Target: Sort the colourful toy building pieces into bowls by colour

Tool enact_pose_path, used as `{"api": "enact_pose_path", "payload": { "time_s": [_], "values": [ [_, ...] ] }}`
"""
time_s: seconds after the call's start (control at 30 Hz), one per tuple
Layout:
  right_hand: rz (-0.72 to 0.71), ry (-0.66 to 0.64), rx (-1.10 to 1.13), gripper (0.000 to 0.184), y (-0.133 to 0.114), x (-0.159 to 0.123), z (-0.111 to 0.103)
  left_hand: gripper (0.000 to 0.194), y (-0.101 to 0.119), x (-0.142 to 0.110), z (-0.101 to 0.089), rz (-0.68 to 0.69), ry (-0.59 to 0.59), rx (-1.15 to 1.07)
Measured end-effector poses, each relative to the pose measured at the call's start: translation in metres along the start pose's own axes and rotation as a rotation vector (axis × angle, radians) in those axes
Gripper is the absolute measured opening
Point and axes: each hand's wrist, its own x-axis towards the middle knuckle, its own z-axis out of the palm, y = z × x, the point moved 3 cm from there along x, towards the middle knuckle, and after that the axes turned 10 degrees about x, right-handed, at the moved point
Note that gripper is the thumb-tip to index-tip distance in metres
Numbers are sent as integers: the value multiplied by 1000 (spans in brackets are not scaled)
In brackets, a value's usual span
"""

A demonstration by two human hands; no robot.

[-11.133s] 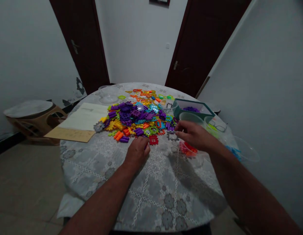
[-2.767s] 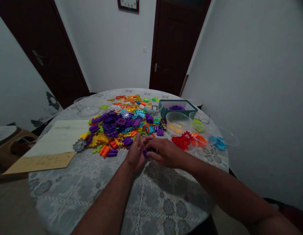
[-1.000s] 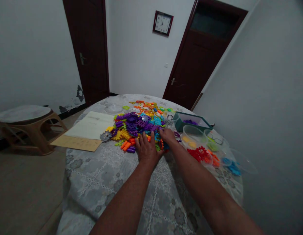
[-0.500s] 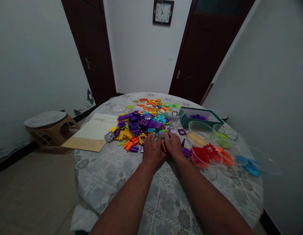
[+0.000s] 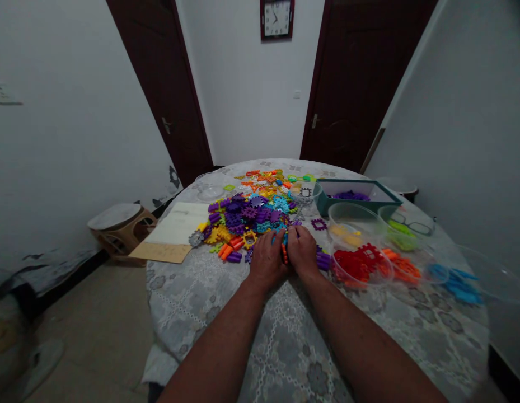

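Observation:
My left hand (image 5: 267, 260) and my right hand (image 5: 302, 252) press together at the front edge of a heap of interlocking plastic building pieces (image 5: 247, 215). Both hands close around a small orange piece (image 5: 284, 254) joined to a blue piece (image 5: 284, 237), which are partly hidden by my fingers. Purple, yellow and orange pieces lie close to my left hand. Two purple tubes (image 5: 323, 261) sit just right of my right hand.
Right of my hands stand a teal box (image 5: 356, 191) and clear bowls of sorted pieces, the nearest holding red ones (image 5: 360, 266). Eyeglasses (image 5: 411, 225) lie behind them. A paper sheet (image 5: 179, 223) and brown envelope (image 5: 161, 253) lie left on the round table.
My hands have drawn closer together around the orange and blue pieces. The view has turned, so the table sits further right in the picture.

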Motion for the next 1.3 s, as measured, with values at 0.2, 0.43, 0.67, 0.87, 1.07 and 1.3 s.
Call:
{"api": "enact_pose_path", "payload": {
  "time_s": [0.2, 0.43, 0.67, 0.87, 1.07, 1.3],
  "values": [
    [81, 30, 119, 32, -5, 2, -5, 78, -1, 4, -4, 22, -15, -6],
    [138, 115, 293, 33, -8, -7, 2, 70, -7, 3, -2, 72, 127, -97],
    [136, 140, 402, 33, -9, -14, 11, 53, -12, 3, 1, 42, 181, -104],
    [125, 98, 434, 29, -8, -18, 17, 38, -14, 6, -4, 1, 209, -119],
    [132, 111, 346, 32, 1, -13, 15, 39, -18, 10, -8, 10, 235, -159],
    [152, 107, 326, 35, 10, -8, 15, 35, -31, 13, -21, -185, 342, -303]
  ]
}}
